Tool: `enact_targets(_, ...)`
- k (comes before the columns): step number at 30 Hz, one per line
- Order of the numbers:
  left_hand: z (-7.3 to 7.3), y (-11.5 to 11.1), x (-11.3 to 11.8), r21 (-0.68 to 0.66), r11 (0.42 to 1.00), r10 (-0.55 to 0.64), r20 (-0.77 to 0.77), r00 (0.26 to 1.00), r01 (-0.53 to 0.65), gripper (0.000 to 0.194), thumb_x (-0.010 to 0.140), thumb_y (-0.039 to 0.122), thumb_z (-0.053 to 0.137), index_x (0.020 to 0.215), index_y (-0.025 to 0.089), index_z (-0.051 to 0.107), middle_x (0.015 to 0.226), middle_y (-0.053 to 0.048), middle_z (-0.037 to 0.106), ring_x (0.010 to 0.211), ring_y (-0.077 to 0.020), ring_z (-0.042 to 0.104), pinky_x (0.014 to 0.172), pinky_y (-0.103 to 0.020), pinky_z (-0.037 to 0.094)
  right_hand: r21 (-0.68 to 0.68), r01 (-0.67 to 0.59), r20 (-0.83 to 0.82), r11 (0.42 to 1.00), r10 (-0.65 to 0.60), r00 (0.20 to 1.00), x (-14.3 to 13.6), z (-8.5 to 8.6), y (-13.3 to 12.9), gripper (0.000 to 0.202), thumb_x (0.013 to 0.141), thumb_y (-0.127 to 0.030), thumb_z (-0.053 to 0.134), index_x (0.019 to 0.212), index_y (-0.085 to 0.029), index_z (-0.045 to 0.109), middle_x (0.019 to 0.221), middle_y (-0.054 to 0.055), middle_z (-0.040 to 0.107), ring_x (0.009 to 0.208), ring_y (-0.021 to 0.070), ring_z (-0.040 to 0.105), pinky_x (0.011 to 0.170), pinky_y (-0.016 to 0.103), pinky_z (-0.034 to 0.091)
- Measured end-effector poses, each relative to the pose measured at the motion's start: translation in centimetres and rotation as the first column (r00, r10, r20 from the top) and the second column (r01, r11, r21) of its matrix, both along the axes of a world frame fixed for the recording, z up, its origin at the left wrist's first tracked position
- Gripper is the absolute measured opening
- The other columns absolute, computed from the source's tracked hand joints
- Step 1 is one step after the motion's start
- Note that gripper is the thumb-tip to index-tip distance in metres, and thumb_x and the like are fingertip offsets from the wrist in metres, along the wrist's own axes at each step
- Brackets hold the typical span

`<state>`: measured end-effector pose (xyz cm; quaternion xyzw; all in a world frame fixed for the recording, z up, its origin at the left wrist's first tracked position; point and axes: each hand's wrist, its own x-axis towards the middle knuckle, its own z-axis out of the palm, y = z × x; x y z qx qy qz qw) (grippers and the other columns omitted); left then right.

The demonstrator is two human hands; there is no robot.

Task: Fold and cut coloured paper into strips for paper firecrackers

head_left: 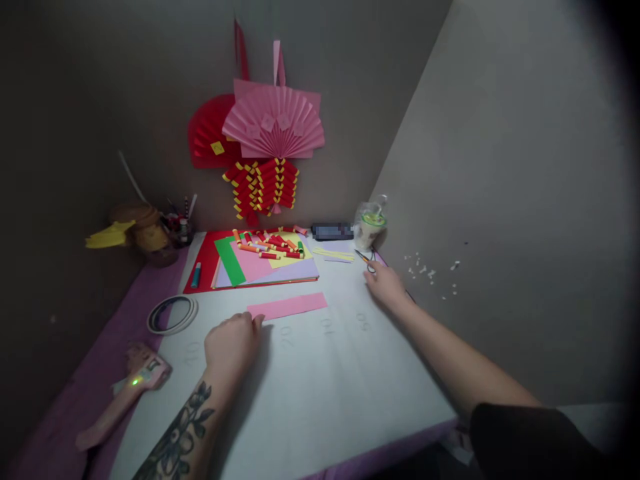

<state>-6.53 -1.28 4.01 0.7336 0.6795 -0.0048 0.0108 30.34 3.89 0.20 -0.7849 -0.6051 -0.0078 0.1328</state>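
A pink paper strip [295, 306] lies across the middle of the white table top. My left hand [231, 343] is closed at its left end, thumb and curled fingers on the paper. Farther right, near the table's right edge, my right hand [387, 285] has its fingers at the handles of a small pair of scissors [363, 257], whose blades point away to the left. The hand partly hides the handles. Beyond the strip sits a stack of coloured paper [295, 271], with several small red and orange paper rolls [270, 256] on top.
Rolls of tape [173, 315] and a pink glue gun [145, 373] with a lit green light lie at left. A glue stick [197, 275] is by the stack. Yellow strips [334, 255] and a drink cup [371, 227] stand back right. Paper fans [274, 127] hang on the wall.
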Motion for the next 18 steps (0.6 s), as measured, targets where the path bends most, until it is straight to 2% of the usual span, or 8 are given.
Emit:
enact_targets(1, -0.1, -0.1, 0.2, 0.026, 0.999, -0.042, 0.028, 0.999, 0.041, 0.046, 0.093, 0.041, 0.032, 0.088, 0.014, 0.068, 0.084, -0.014, 0.071, 0.078, -0.0277, 0.067, 0.066, -0.037, 0.047, -0.023, 0.078, 0.010, 0.997, -0.077, 0.997, 1.1, 0.0, 1.2, 0.039, 0.091, -0.031, 0.043, 0.126, -0.017, 0.055, 0.120, 0.014, 0.062, 0.109, 0.0268, 0.057, 0.090, 0.035, 0.041)
enact_targets(3, -0.6, -0.4, 0.9, 0.070, 0.980, -0.194, 0.093, 0.977, 0.188, 0.040, 0.093, 0.038, 0.034, 0.092, 0.016, 0.068, 0.098, -0.013, 0.071, 0.093, -0.0267, 0.065, 0.080, -0.039, 0.047, -0.052, 0.155, 0.021, 0.987, -0.154, 0.988, 2.8, 0.0, 3.5, 0.036, 0.089, -0.027, 0.045, 0.121, -0.016, 0.059, 0.116, 0.016, 0.063, 0.106, 0.0284, 0.057, 0.086, 0.036, 0.043)
enact_targets(5, -1.5, -0.6, 1.4, 0.115, 0.932, -0.357, 0.143, 0.923, 0.342, 0.033, 0.090, 0.035, 0.043, 0.109, 0.019, 0.065, 0.121, -0.011, 0.064, 0.116, -0.0278, 0.055, 0.098, -0.044, 0.039, -0.077, 0.194, 0.024, 0.978, -0.193, 0.981, 3.7, -0.2, 5.2, 0.033, 0.088, -0.026, 0.046, 0.116, -0.016, 0.061, 0.115, 0.017, 0.063, 0.105, 0.0290, 0.058, 0.082, 0.036, 0.044)
enact_targets(7, -2.4, -0.6, 1.7, 0.117, 0.902, -0.431, 0.170, 0.886, 0.416, 0.039, 0.088, 0.034, 0.049, 0.124, 0.022, 0.057, 0.136, -0.008, 0.054, 0.131, -0.0291, 0.041, 0.108, -0.050, 0.028, -0.110, 0.219, 0.024, 0.969, -0.218, 0.976, 3.9, -0.5, 6.6, 0.032, 0.087, -0.028, 0.049, 0.114, -0.017, 0.062, 0.114, 0.016, 0.063, 0.104, 0.0288, 0.059, 0.080, 0.034, 0.045)
enact_targets(11, -3.7, -0.4, 1.5, 0.026, 0.899, -0.433, 0.188, 0.881, 0.437, 0.053, 0.088, 0.040, 0.051, 0.138, 0.023, 0.045, 0.145, -0.006, 0.044, 0.138, -0.0319, 0.029, 0.110, -0.054, 0.025, -0.196, 0.229, 0.030, 0.954, -0.227, 0.973, 3.8, -1.0, 8.2, 0.030, 0.084, -0.033, 0.056, 0.108, -0.018, 0.065, 0.111, 0.015, 0.065, 0.102, 0.0284, 0.061, 0.080, 0.034, 0.046)
enact_targets(14, -3.9, -0.3, 1.3, -0.034, 0.891, -0.439, 0.188, 0.878, 0.453, 0.059, 0.088, 0.043, 0.050, 0.142, 0.024, 0.038, 0.148, -0.006, 0.038, 0.139, -0.0329, 0.026, 0.109, -0.055, 0.026, -0.254, 0.234, 0.041, 0.938, -0.231, 0.972, 3.8, -1.4, 8.8, 0.024, 0.083, -0.030, 0.058, 0.101, -0.017, 0.068, 0.108, 0.016, 0.066, 0.101, 0.0290, 0.061, 0.081, 0.035, 0.046)
enact_targets(18, -4.0, -0.2, 1.3, -0.083, 0.877, -0.453, 0.186, 0.872, 0.473, 0.060, 0.088, 0.044, 0.050, 0.143, 0.024, 0.037, 0.151, -0.007, 0.033, 0.140, -0.0322, 0.023, 0.110, -0.055, 0.025, -0.281, 0.254, 0.053, 0.925, -0.249, 0.967, 4.0, -1.8, 8.8, 0.028, 0.085, -0.030, 0.055, 0.105, -0.013, 0.066, 0.110, 0.019, 0.065, 0.103, 0.0297, 0.061, 0.082, 0.036, 0.046)
